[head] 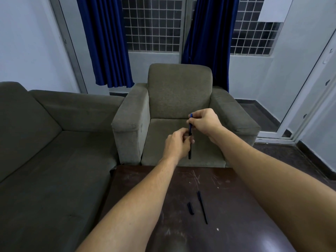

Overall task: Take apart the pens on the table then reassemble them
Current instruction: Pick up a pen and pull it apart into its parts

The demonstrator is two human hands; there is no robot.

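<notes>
Your dark table [236,179] sits below your forearms, but you hold the pen [190,129] out past its far edge, over the armchair [180,88]. Your left hand [177,144] is curled round the lower barrel, and your right hand [205,122] pinches the blue upper end. A long black piece [202,207] and a short cap [190,208] lie close together on the table. If you pull too sharply, a small part could drop onto the seat.

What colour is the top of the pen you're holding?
Blue; the pen shows in the head view.
</notes>
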